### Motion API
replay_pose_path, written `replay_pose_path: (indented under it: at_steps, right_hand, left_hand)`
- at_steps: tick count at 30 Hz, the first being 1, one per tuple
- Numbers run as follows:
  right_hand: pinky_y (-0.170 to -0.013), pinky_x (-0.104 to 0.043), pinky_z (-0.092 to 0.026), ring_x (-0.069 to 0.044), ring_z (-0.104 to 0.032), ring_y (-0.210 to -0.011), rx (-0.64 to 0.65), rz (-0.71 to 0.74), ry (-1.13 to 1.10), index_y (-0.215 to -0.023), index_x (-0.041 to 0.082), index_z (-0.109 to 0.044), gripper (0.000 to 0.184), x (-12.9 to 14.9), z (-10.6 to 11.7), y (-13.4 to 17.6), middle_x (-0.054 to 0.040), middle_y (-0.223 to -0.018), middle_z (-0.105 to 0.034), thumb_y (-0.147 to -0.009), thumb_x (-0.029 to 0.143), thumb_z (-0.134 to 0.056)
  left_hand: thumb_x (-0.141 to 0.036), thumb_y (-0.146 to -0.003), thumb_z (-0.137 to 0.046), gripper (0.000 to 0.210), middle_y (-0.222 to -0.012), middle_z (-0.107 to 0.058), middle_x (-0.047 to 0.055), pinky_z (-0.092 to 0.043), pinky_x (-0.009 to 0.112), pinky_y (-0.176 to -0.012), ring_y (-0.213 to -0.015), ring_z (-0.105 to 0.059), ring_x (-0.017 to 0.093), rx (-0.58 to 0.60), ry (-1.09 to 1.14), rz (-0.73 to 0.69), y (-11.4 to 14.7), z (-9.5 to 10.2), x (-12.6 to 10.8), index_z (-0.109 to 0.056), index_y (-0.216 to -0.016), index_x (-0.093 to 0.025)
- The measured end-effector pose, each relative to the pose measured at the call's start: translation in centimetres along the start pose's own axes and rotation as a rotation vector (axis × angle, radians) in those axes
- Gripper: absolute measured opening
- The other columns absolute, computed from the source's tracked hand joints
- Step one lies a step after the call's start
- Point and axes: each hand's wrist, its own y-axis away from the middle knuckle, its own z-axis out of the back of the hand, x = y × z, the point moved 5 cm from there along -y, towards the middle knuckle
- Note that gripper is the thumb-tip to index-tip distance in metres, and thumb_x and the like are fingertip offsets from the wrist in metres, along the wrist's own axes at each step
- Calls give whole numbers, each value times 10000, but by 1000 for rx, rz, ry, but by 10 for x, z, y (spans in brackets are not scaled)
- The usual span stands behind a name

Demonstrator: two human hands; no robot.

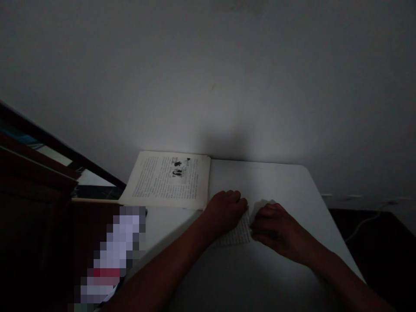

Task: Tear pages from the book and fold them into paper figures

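Observation:
A small sheet of paper [238, 235] covered in lines of writing lies on the white table, partly hidden under my left hand [227, 210]. The fingers of that hand are curled and press on the sheet's upper part. Just to the right, my right hand [273, 227] is closed in a pinch by the sheet's right edge. A dark, slim pen-like thing [268, 233] shows between its fingers, though dim light blurs its details. Left of my hands an open book [165, 177] lies with a printed page and a black-and-white picture facing up.
The white table [276, 182] stands against a grey wall [208, 78]. At its left edge is a pixelated bright object [113, 251]. Dark wooden furniture [32, 182] stands on the left. A thin cable [364, 223] runs past a dark surface on the right.

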Motion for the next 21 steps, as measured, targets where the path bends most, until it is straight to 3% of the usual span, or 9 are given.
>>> replay_pose_path:
  at_steps: [4, 9, 21]
  right_hand:
    - [-817, -370, -324, -178, -541, -836, -22, 1, 2, -867, 264, -662, 88, -3, -3, 1, -1, -835, -633, -789, 282, -626]
    - [-810, -371, -335, -180, -551, -833, -34, 1, 0, -865, 268, -662, 89, -5, -5, 2, -3, -835, -638, -788, 291, -622]
    - [-760, -368, -390, -193, -562, -764, -174, -46, 44, -828, 217, -664, 120, -19, -3, -22, -31, -764, -651, -828, 265, -554]
  left_hand:
    - [-222, -850, -475, 119, -940, -528, 78, -402, 375, -750, -896, -488, 239, -47, -9, 113, 10, 8, -8, -522, -935, -153]
    - [-209, -837, -462, 121, -945, -532, 79, -401, 380, -755, -899, -480, 237, 1, 61, 108, 28, 3, -27, -528, -926, -160]
    - [-240, -853, -435, 149, -1028, -530, 90, -381, 410, -811, -942, -473, 243, -21, 103, 123, 33, -5, -26, -536, -923, -156]
